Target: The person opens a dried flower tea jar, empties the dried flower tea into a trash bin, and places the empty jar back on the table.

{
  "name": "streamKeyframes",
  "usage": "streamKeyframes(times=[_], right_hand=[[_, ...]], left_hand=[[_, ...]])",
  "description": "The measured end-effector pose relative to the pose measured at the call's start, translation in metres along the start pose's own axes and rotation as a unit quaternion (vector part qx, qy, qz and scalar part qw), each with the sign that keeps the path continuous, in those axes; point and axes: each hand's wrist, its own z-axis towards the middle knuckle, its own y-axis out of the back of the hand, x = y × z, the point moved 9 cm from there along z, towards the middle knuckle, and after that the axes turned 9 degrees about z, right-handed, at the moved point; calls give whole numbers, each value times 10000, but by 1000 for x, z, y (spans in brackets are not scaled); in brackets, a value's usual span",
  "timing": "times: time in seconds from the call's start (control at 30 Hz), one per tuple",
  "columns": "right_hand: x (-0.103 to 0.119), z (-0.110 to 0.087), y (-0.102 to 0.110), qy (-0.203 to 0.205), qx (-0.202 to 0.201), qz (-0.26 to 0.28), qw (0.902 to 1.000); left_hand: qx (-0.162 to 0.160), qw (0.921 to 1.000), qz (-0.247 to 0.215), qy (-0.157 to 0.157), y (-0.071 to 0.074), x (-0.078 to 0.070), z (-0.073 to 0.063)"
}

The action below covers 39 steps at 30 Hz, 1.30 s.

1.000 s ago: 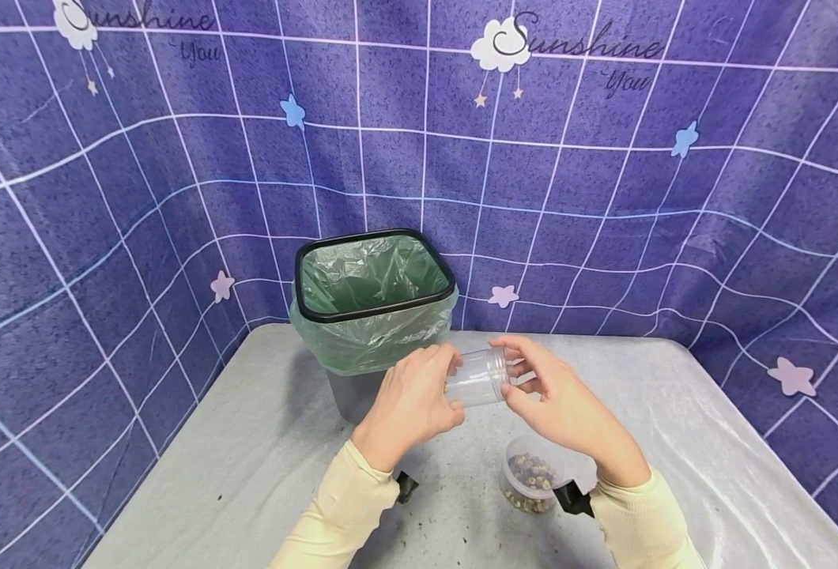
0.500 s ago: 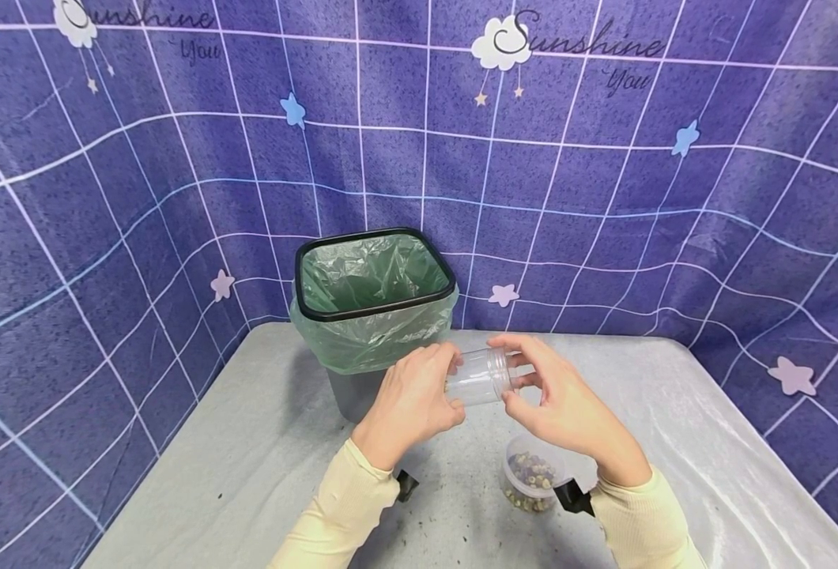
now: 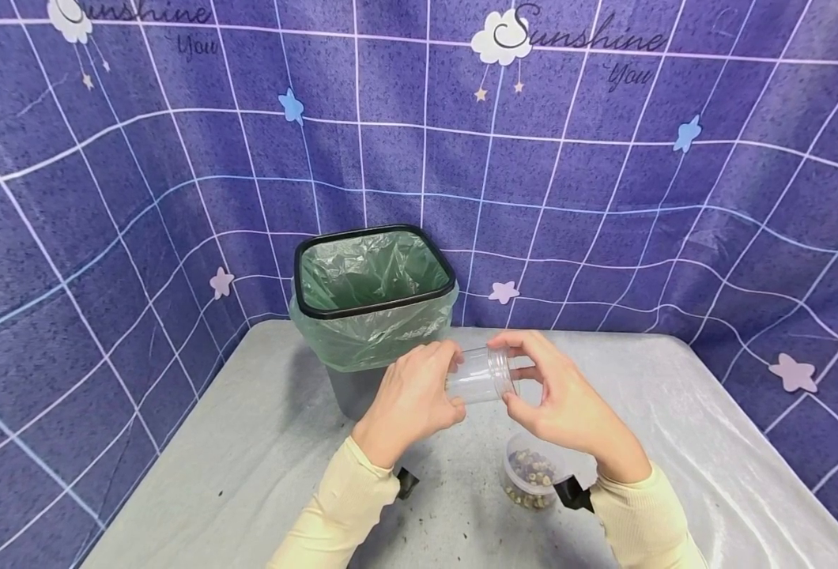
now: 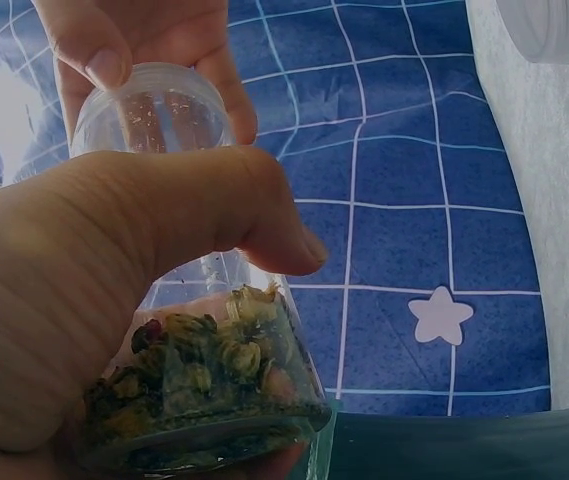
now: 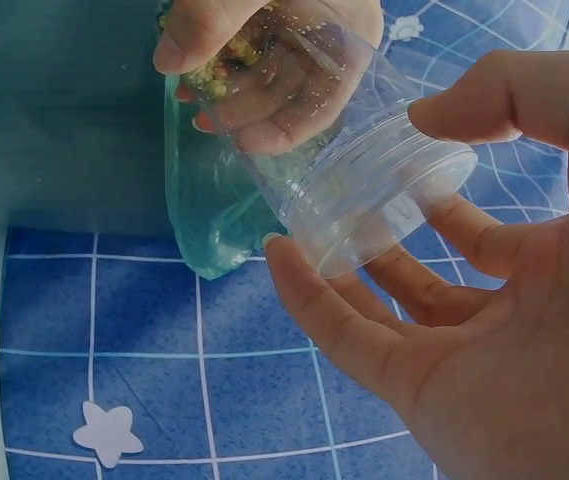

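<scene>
Clear plastic forms the ridged-neck jar (image 3: 477,376) held tilted above the surface, just in front of the bin, its base towards the left hand (image 3: 412,399). That hand grips the body; the right hand (image 3: 561,399) curves its thumb and fingers round the neck end, seemingly with a light hold. Dried yellow-green flower buds (image 4: 204,360) lie gathered at the jar's base, the upper part holding only specks, so the work looks partway along: the jar is part-filled. Whether a lid sits on the neck, I cannot tell, so what is left is uncertain.

Near the right wrist, a round translucent plastic tub (image 3: 524,487) with similar buds stands on the pale grey, cloth-like surface (image 3: 213,446), which is sprinkled with dark crumbs (image 3: 424,539). Further back stands a grey bin (image 3: 351,389) with a green plastic liner (image 3: 372,344) under a black rim (image 3: 383,307). Purple-blue gridded fabric (image 3: 390,158), printed with stars and clouds, encloses the surface.
</scene>
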Motion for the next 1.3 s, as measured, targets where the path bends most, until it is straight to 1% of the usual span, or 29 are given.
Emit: streamKeyframes(times=[0.27, 0.53, 0.87, 1.07, 1.3], right_hand=[[2, 0, 0, 54, 41, -86, 9999], [5, 1, -1, 245, 45, -18, 9997], [4, 1, -2, 198, 43, 38, 9998], [5, 1, -1, 270, 37, -24, 9996], [5, 1, -1, 203, 67, -184, 9996]], left_hand=[[-15, 10000, -5, -4, 1, 0, 0], [-10, 10000, 24, 2, 2, 0, 0], [23, 10000, 18, 13, 2, 0, 1], [18, 10000, 0, 3, 3, -1, 1], [-7, 10000, 26, -17, 3, -1, 0]])
